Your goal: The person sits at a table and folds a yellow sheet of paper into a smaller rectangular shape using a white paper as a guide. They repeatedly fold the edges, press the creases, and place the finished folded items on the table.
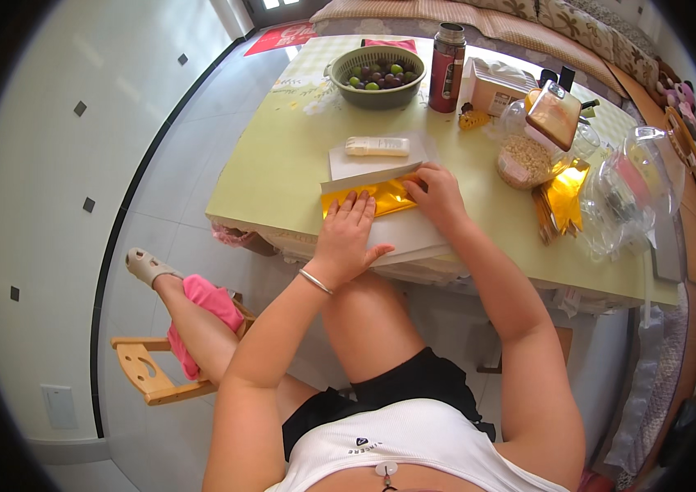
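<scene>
In front of me on the table lies a gold foil paper sheet [393,195], its far edge turned up to show a pale grey underside. My left hand [345,234] rests flat on its left part, fingers stretched out and thumb apart. At the right end, my right hand [438,195] has its fingers curled and pinches the sheet's edge. White paper [413,237] lies beneath the foil. Just beyond it, a pale cylindrical bottle [377,147] lies on its side on another white sheet [346,166].
A colander bowl [377,99] of grapes and a dark red flask [447,70] stand at the back. To the right are a tissue box [498,86], a phone [554,114], a grain-filled jar [523,161], stacked gold foil [566,197] and clear plastic packaging [631,193]. A wooden stool [147,369] stands left.
</scene>
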{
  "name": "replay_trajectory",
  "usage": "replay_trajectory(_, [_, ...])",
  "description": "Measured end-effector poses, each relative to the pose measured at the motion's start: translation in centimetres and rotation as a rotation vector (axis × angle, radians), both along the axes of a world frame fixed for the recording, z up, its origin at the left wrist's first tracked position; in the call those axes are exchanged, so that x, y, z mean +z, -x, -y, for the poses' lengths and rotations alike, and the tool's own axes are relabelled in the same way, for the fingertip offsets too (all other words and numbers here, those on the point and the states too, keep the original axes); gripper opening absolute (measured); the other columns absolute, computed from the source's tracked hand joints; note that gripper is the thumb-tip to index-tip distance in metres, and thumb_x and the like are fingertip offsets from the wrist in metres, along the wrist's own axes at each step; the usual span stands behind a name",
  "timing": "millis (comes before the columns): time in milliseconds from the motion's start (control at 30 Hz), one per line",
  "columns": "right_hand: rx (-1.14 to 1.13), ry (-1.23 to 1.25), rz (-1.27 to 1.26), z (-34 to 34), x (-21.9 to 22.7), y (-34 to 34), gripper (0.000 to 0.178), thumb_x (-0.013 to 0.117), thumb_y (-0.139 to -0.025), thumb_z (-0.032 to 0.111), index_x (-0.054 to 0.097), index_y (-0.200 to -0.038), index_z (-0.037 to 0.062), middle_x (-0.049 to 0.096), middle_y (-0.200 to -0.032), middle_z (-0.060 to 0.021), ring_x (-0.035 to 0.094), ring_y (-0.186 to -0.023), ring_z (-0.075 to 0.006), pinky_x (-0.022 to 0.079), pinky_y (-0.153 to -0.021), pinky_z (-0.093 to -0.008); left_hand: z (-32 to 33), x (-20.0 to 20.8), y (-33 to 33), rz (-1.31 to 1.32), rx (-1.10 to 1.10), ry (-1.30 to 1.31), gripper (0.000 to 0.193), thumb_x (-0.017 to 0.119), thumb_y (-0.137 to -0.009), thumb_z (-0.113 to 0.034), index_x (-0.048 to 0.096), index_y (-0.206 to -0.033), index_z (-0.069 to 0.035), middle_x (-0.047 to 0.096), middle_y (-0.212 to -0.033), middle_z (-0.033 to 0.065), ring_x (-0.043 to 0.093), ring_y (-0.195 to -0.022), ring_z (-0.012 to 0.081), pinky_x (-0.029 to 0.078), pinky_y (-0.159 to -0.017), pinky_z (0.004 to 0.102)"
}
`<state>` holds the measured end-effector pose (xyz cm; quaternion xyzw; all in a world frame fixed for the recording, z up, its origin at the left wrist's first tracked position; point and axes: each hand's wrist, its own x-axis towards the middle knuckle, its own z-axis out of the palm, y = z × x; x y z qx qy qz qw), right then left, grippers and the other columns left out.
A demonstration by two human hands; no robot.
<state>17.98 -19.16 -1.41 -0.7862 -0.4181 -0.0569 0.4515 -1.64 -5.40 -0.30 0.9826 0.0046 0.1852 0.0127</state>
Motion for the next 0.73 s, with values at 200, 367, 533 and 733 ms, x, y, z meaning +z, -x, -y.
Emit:
replay_trajectory(200, [-0.136, -0.017, 0.116, 0.6, -0.1, 0.0, 0.018, 0.074, -0.084, 0.022, 0.073, -0.081, 0.0035, 0.068, -0.094, -0.0091, 0.061, -0.094, -0.0324, 0.047, -0.087, -0.0433, 0.0, 0.4, -0.4, -0.009, 0.008, -0.008, 0.092, 0.052, -0.091, -0.068, 0.045, -0.145, 0.006, 0.045, -0.151, 0.0238, 0.039, -0.143, 0.0396, 0.026, -0.118, 0.0566])
replay_trajectory(367, [-0.177, 0.046, 0.077, 0.5, -0.1, 0.2, 0.02, 0.074, -0.085, 0.024, 0.074, -0.082, 0.0039, 0.068, -0.099, -0.0099, 0.059, -0.101, -0.0324, 0.047, -0.09, -0.0427, -0.5, 0.7, -1.4, -0.048, 0.019, -0.022, 0.092, 0.053, -0.09, -0.068, 0.044, -0.146, 0.005, 0.045, -0.151, 0.0242, 0.038, -0.143, 0.0397, 0.027, -0.117, 0.0584])
replay_trajectory(533, [-0.193, 0.091, 0.069, 0.3, 0.3, 0.3, 0.022, 0.073, -0.087, 0.024, 0.073, -0.083, 0.0026, 0.068, -0.102, -0.0122, 0.058, -0.103, -0.0335, 0.048, -0.091, -0.0429, -0.7, 0.8, -2.0, -0.086, 0.035, -0.028, 0.093, 0.054, -0.09, -0.068, 0.043, -0.146, 0.005, 0.043, -0.152, 0.0237, 0.037, -0.144, 0.0394, 0.027, -0.116, 0.0599])
replay_trajectory(733, [-0.211, 0.147, 0.08, 0.1, 0.3, 0.1, 0.024, 0.072, -0.087, 0.025, 0.073, -0.084, 0.0014, 0.067, -0.106, -0.0127, 0.058, -0.104, -0.034, 0.048, -0.092, -0.0429, -0.8, 0.8, -2.2, -0.123, 0.047, -0.004, 0.095, 0.053, -0.09, -0.07, 0.04, -0.149, 0.003, 0.039, -0.156, 0.0216, 0.033, -0.147, 0.0383, 0.024, -0.117, 0.06])
